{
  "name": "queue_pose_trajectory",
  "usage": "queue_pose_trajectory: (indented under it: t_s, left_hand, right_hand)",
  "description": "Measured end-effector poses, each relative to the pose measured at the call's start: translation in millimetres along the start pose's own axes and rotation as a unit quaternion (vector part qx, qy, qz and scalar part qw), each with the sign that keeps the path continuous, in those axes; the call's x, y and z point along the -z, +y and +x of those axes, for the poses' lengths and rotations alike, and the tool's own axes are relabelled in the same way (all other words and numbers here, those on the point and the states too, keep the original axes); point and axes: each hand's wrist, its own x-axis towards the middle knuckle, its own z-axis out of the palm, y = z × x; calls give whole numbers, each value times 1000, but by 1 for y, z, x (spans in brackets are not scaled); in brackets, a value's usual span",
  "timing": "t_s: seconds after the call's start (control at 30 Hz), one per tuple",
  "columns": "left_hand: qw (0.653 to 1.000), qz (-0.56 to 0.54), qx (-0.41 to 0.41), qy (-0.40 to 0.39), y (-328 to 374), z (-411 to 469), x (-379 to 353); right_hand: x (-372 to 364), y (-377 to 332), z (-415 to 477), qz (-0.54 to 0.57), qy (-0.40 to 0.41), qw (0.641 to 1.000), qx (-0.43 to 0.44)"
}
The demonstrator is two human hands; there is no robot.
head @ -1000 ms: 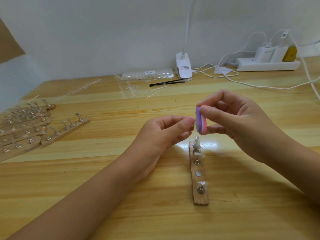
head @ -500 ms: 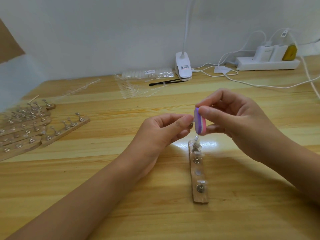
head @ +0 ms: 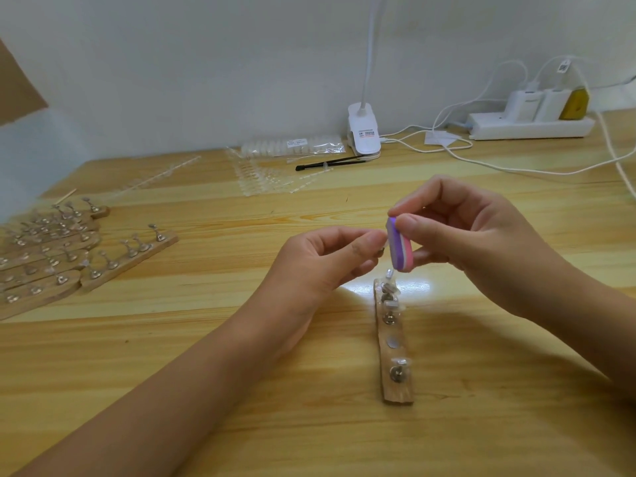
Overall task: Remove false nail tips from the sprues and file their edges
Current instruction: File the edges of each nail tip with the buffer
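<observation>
My right hand (head: 481,242) pinches a small purple, white and pink buffer block (head: 399,247) between thumb and fingers, above the table's middle. My left hand (head: 327,259) pinches something tiny right against the block's purple face; a bit of metal (head: 381,250) shows under the fingertips, and the thing itself is mostly hidden. Below both hands lies a wooden strip (head: 395,342) carrying metal stands with clear nail tips (head: 390,290) on them. Clear sprues of nail tips (head: 265,180) lie flat at the back of the table.
Several wooden strips with metal stands (head: 51,249) are grouped at the left edge. At the back stand a bag of nail tips (head: 292,146), a black tool (head: 330,163), a white clip lamp (head: 364,132), a power strip (head: 530,125) and white cables (head: 516,166).
The buffer block has tilted and shifted slightly against what my left fingers pinch. Both hands stay in nearly the same place above the wooden strip.
</observation>
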Motion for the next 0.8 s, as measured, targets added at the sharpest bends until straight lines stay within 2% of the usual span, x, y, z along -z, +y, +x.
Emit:
queue_pose_trajectory:
  t_s: [0.1, 0.23, 0.37, 0.5, 0.63, 0.8]
  left_hand:
    - [1000, 16, -3, -3, -2, -1, -1]
    - [1000, -1, -5, 1, -1, 0, -1]
    - [1000, 26, -14, -6, -1, -2, -1]
    - [999, 34, -11, -3, -1, -1, -1]
    - [999, 40, -21, -6, -1, -1, -3]
    - [1000, 15, -23, 9, -2, 0, -1]
  right_hand:
    - [2, 1, 1, 3, 38, 999, 12]
    - [1, 0, 0, 0, -1, 1000, 6]
    - [2, 2, 1, -3, 34, 999, 9]
    - [3, 0, 0, -5, -8, 1000, 4]
    - [1, 1, 0, -21, 26, 999, 10]
    - [-1, -3, -1, -44, 4, 999, 16]
